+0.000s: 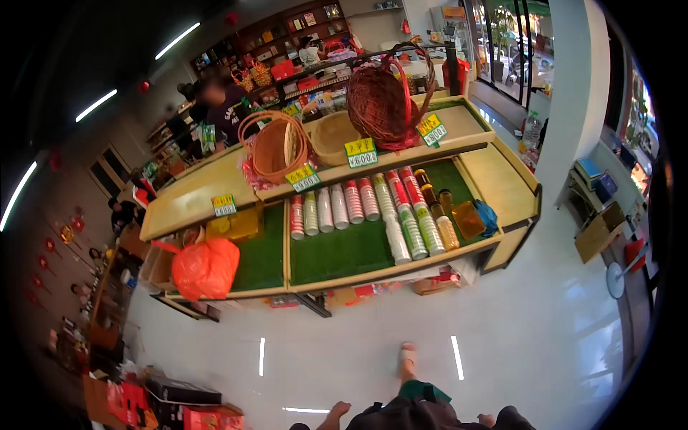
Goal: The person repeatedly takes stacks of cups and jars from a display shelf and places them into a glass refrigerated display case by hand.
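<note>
Flanking dark clothing (405, 417), left hand (340, 408) and right hand (486, 420), grip unclear to me, hang well apart from the counter's (502, 180) cans (352, 201), probably light, stiff, slick, best held round the middle.

A two-tiered display stand (514, 175) stood before you. Around its centre, where you saw rows of canisters (367, 199), lay a dark wicker basket (376, 107) at one o'clock, amber jars (447, 231) at four, and a red plastic bag (206, 269) at eight.
</note>
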`<control>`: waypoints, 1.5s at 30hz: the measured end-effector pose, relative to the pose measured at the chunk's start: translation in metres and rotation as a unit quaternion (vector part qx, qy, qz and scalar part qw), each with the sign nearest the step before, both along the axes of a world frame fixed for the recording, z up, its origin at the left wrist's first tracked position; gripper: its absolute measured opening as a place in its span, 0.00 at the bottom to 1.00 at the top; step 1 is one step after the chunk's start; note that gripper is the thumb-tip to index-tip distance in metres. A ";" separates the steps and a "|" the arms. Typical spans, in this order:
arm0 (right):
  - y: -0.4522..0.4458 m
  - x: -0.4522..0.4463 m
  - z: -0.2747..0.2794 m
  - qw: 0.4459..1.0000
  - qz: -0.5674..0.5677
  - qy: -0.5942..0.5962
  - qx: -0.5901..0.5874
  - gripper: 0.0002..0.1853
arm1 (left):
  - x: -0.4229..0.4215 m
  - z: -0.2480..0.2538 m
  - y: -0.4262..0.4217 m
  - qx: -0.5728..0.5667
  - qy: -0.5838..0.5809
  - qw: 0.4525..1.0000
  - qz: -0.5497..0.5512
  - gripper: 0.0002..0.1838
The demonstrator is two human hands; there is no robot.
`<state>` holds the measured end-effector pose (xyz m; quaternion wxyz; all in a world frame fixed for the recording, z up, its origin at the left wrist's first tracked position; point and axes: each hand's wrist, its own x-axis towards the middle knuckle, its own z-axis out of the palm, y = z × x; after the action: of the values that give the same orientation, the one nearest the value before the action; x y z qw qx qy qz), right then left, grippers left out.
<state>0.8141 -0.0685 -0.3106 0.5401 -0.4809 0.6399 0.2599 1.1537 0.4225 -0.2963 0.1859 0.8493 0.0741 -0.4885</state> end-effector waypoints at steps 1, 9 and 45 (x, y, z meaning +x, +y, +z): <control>0.002 0.032 -0.014 1.000 0.005 -0.028 -0.006 0.16 | 0.030 0.008 -0.010 0.004 0.011 1.000 -0.015 0.25; 0.013 0.496 -0.006 0.887 0.194 -0.292 -0.301 0.25 | 0.264 0.031 -0.137 -0.232 -0.131 0.951 0.157 0.22; 0.059 0.773 0.076 0.921 0.136 -0.337 -0.144 0.46 | 0.621 0.025 -0.266 -0.324 0.230 0.916 0.047 0.42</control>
<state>1.5871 -0.0092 -0.2345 0.6080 -0.6951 0.3792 0.0589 1.7745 0.1561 -0.2713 0.4518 0.6020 -0.0078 -0.6583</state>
